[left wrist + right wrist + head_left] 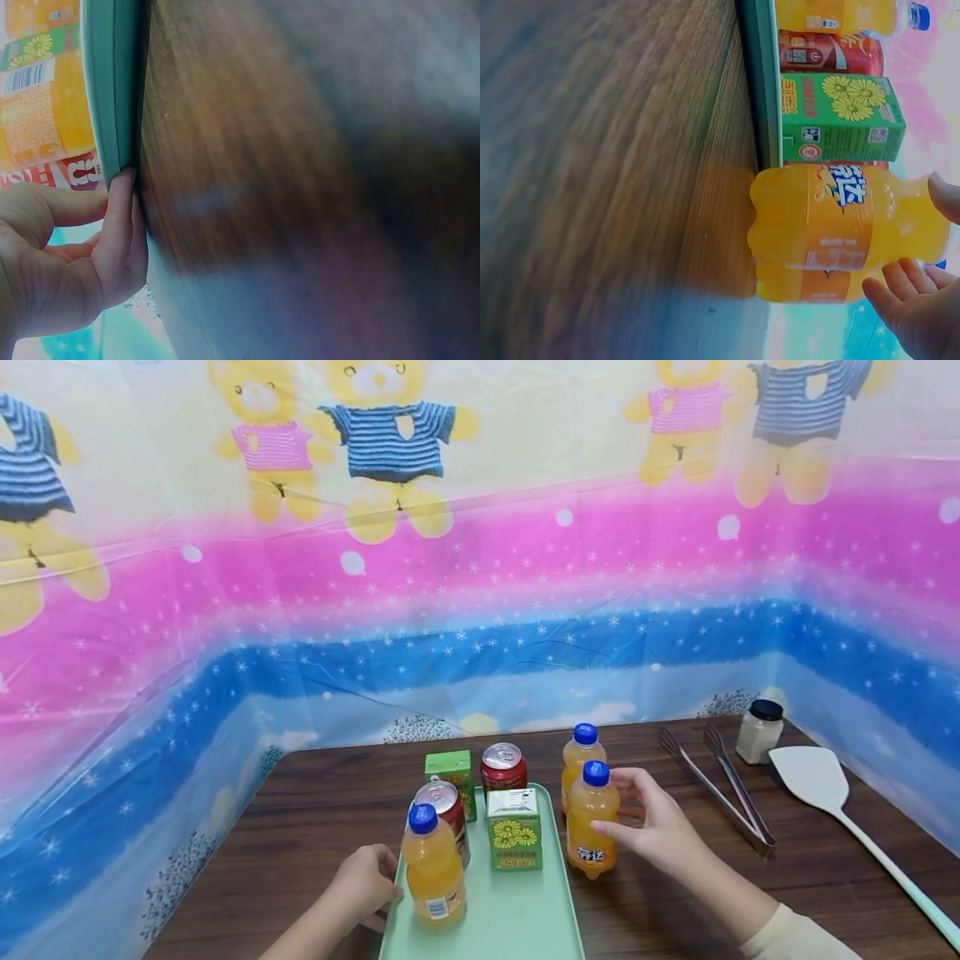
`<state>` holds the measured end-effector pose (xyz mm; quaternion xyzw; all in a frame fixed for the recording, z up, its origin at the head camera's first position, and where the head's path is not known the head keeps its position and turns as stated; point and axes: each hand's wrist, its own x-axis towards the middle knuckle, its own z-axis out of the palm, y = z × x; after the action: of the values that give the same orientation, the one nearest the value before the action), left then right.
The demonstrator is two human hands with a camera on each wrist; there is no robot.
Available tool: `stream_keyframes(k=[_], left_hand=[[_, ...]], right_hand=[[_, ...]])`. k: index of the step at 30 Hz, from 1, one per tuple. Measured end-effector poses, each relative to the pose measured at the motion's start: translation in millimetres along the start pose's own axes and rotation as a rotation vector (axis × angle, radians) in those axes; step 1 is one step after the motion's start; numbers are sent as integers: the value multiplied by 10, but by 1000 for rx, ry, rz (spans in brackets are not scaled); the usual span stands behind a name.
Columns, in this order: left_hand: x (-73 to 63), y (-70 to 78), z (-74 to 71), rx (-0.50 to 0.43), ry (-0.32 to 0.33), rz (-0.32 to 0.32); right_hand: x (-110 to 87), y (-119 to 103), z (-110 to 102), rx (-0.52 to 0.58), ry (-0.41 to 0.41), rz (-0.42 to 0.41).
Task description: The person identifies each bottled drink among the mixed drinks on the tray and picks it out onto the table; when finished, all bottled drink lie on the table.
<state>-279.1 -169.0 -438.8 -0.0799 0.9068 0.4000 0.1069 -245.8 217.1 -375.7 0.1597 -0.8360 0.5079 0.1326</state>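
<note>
My left hand [365,881] holds the left rim of a pale green tray [525,927], thumb and fingertips at its edge. In the left wrist view, the fingers [120,217] lie at the tray's outer side. On the tray stand an orange soda bottle [435,877], a green drink carton [515,839] with yellow flowers and red soda cans [504,768]. Beside the tray's right edge, my right hand [660,822] grips a second orange soda bottle [592,810], thumb in front and fingers behind. Another orange soda bottle [576,752] stands behind it, partly hidden.
Another green carton [453,772] stands toward the tray's far left. Metal tongs [720,793], a white spatula [813,777] and a black-lidded jar [760,735] lie or stand on the right of the dark wooden table [300,827]. A printed cloth [480,643] hangs behind the table.
</note>
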Motion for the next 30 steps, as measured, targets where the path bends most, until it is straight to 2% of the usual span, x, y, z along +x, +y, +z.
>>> stream_keyframes(k=[4,10,16,19,22,30], left_hand=[[48,-32,12,2,6,-10],[21,-23,5,1,3,0],[-240,188,-61,0,-1,17],[-291,245,-64,1,9,-7],[-255,218,-45,10,12,-10],[-22,33,-5,16,4,-3]], right_hand=[[-41,35,-78,-20,16,-38],[-114,132,-219,-44,37,-57],[-190,227,-363,-98,64,-31],[-228,260,-428,-109,71,-12],[-253,294,-481,-142,88,-4],[-288,317,-523,-178,115,-31]])
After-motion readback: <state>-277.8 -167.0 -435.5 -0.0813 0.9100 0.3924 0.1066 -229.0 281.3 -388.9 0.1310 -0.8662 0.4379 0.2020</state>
